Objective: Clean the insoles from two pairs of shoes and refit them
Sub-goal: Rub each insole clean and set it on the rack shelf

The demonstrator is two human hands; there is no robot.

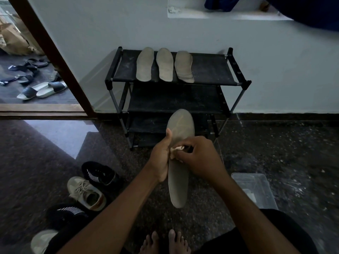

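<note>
A person's left hand [159,158] grips a grey insole [180,129] by one edge, its toe end rising beyond the fingers. The right hand [200,156] pinches a small pale cloth [177,149] against the insole beside the left thumb. Well past the fingers, three other insoles [164,64] lie on a shoe rack [211,70]. Hard rubbing could bend the insole or pull it from the one-edge grip.

The left hand [160,158] gripped a grey insole [180,162] along its left edge, thumb lying on the upper face. The right hand [200,158] pinched a small pale cloth [176,150] against the insole. Three insoles [163,65] lay side by side on the top shelf of a black shoe rack [211,70]. Shoes [86,192] stood on the floor at left; a clear plastic container [256,189] sat at right.
</note>
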